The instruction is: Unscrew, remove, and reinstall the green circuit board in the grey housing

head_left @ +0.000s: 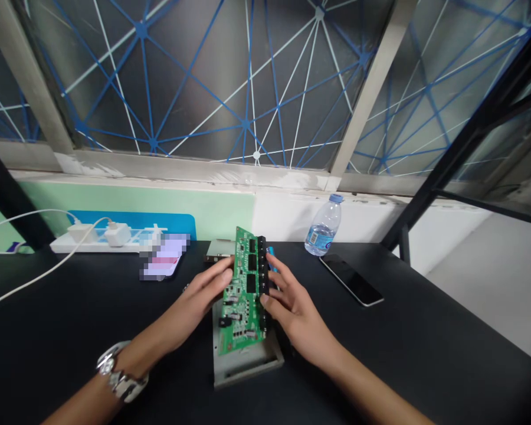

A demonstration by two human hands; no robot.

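A green circuit board (241,307) is held up on a tilt between my two hands, with a row of black connectors along its right edge. My left hand (207,289) grips the board's left edge, thumb and fingers pressed against it. On the other side my right hand (297,304) has its thumb and fingers closed on the connector edge. Below the board lies a shallow grey metal case (248,372), partly covered by it. Whether the board's lower end touches the case I cannot tell.
Behind the board sits a flat metal part (216,248), with a blue item (272,262) partly hidden by my right fingers. A water bottle (323,227) and black phone (351,280) are at right. Left stand a power strip (62,243) with cables and a pixelated phone-like object (177,260).
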